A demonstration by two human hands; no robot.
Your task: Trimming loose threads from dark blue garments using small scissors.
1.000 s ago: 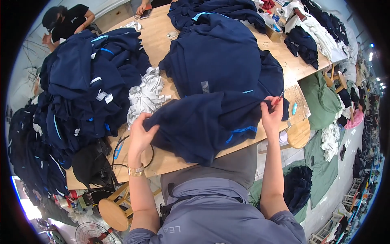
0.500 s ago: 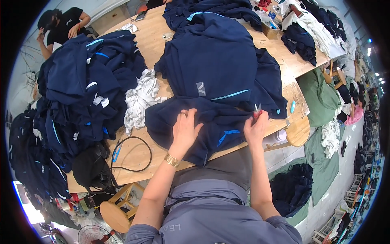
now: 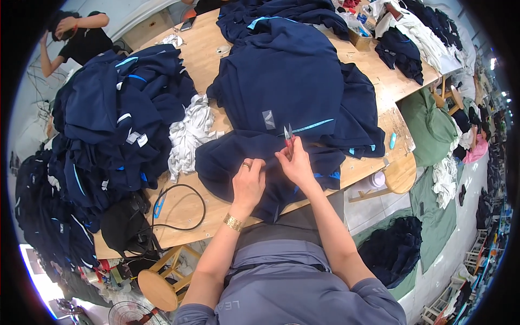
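On the wooden table (image 3: 205, 65), navy garments (image 3: 281, 76); stools (image 3: 157, 290) beside

Both arms reach forward, bent at the elbows and bare below them, converging in front of the body. The left forearm (image 3: 218, 250) slants up and inward to the left wrist (image 3: 239, 209); beyond it the left grip (image 3: 249, 185) is turned back-up, its fingers (image 3: 254, 163) bent and pointing inward. The right forearm (image 3: 331, 227) angles leftward, further across than the left one. The right grip (image 3: 296, 164) sits slightly farther forward, fingers curled closed, thumb (image 3: 281, 157) toward the left grip. The two are near, not touching.
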